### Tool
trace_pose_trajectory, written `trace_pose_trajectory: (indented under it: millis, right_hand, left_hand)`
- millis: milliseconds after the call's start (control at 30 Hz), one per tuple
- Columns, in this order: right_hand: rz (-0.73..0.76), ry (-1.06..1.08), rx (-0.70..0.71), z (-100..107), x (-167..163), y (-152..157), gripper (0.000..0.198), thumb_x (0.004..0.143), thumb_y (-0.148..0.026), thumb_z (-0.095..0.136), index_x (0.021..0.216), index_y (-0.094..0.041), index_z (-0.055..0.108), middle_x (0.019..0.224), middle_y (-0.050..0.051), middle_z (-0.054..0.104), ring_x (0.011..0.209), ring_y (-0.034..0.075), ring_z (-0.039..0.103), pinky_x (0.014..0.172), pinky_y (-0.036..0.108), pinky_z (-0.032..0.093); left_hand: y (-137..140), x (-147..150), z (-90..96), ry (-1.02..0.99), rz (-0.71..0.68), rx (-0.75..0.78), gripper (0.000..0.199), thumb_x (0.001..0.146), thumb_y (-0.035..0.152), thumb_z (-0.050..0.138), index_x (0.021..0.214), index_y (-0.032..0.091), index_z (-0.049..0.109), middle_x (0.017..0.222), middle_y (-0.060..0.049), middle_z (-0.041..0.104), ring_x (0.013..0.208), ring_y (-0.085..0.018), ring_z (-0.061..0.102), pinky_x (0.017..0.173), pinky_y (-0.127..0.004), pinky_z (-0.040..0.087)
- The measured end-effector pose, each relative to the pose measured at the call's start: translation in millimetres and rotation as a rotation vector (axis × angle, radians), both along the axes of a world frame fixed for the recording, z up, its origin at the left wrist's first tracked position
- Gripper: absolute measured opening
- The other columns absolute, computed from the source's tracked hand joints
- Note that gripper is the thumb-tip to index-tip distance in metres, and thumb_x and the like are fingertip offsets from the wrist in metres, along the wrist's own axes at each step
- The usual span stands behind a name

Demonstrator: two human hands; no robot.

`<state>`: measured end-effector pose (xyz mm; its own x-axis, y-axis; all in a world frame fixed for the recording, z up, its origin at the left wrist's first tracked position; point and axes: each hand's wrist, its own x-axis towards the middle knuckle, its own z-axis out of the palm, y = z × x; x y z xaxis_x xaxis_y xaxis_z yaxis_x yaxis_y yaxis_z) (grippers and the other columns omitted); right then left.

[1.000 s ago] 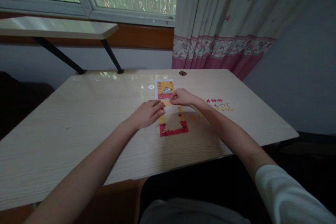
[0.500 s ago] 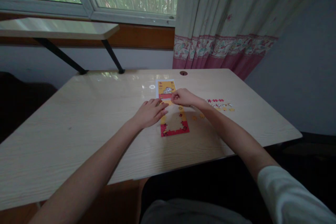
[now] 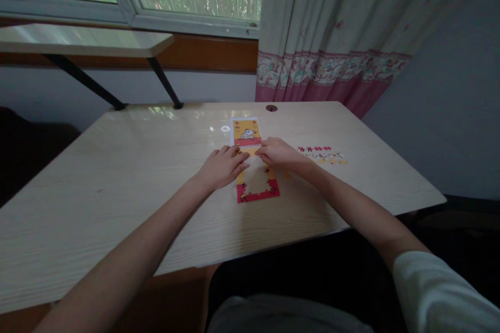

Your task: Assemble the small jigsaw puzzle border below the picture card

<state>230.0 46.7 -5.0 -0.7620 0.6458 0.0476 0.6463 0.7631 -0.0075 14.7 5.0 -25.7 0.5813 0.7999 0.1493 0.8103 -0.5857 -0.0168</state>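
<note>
A jigsaw puzzle (image 3: 258, 197) lies on the table, its border yellow above and red below, with an open middle showing bare wood. My left hand (image 3: 223, 167) rests flat across its upper left side, fingers spread and holding nothing. Over the upper right part is my right hand (image 3: 282, 155), its fingers bent and pressed together, the tips down at the puzzle's top. Anything between those tips is too small to make out. Just beyond the puzzle lies a picture card (image 3: 246, 131) of a white animal on yellow and red.
Loose puzzle pieces (image 3: 322, 156) lie in rows right of the puzzle, red ones farthest, then white and yellow, partly behind my right forearm. A raised shelf (image 3: 97, 41) stands at the back left. A round cable hole (image 3: 271, 108) sits near the table's back edge.
My right hand has turned and lowered slightly, its fingertips now closer to the puzzle's top. My left hand has stayed in place. The view has shifted a little.
</note>
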Motion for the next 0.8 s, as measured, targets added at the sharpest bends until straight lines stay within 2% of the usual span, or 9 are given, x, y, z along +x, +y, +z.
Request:
trace_pose_trajectory:
  millis: [167,433,533,667,733,800]
  right_hand:
    - [0.015,-0.034,0.035,6,-3,-5,0.029,0.09,-0.019,0.042,0.092,-0.013,0.07,0.094,0.014,0.067,0.089,0.022,0.056,0.077,0.032,0.037]
    - [0.059,0.18,-0.198,1,24,12,0.03,0.091,-0.019,0.043,0.107,-0.018,0.068,0.096,0.009,0.068,0.089,0.018,0.058,0.081,0.029,0.039]
    - [-0.016,0.299,-0.247,10,41,12,0.029,0.09,-0.018,0.043,0.102,-0.014,0.069,0.095,0.01,0.068,0.088,0.017,0.059,0.08,0.027,0.041]
    - [-0.122,0.331,-0.451,27,70,8,0.024,0.086,-0.02,0.048,0.094,-0.014,0.069,0.09,0.008,0.07,0.077,0.015,0.06,0.071,0.025,0.044]
    - [-0.148,0.315,-0.516,29,84,4,0.023,0.085,-0.021,0.049,0.092,-0.015,0.07,0.09,0.007,0.07,0.077,0.014,0.061,0.07,0.024,0.043]
    - [-0.184,0.295,-0.514,25,95,-2,0.024,0.083,-0.021,0.049,0.092,-0.015,0.07,0.085,0.006,0.07,0.073,0.014,0.059,0.067,0.023,0.042]
  left_hand:
    - [1,0,-1.5,-0.015,0.006,-0.003,0.041,0.097,0.047,0.029,0.125,0.027,0.052,0.12,-0.011,0.052,0.105,-0.028,0.05,0.082,-0.04,0.043]
    - [2,-3,-2.5,-0.016,-0.006,-0.012,0.043,0.097,0.046,0.027,0.127,0.026,0.052,0.121,-0.011,0.052,0.106,-0.028,0.05,0.085,-0.041,0.042]
    - [2,-3,-1.6,-0.005,-0.011,-0.012,0.043,0.098,0.045,0.027,0.127,0.026,0.051,0.121,-0.01,0.052,0.106,-0.027,0.051,0.085,-0.04,0.043]
    - [-1,-3,-0.3,-0.007,-0.023,-0.008,0.044,0.098,0.045,0.027,0.127,0.024,0.051,0.12,-0.011,0.053,0.105,-0.027,0.051,0.084,-0.04,0.043]
    - [-2,-4,-0.2,-0.004,-0.026,0.001,0.044,0.098,0.044,0.027,0.128,0.023,0.051,0.119,-0.012,0.053,0.106,-0.027,0.051,0.084,-0.04,0.043]
    - [-3,-4,-0.5,0.007,-0.028,0.009,0.045,0.098,0.044,0.026,0.128,0.023,0.051,0.118,-0.012,0.054,0.106,-0.027,0.051,0.084,-0.04,0.044]
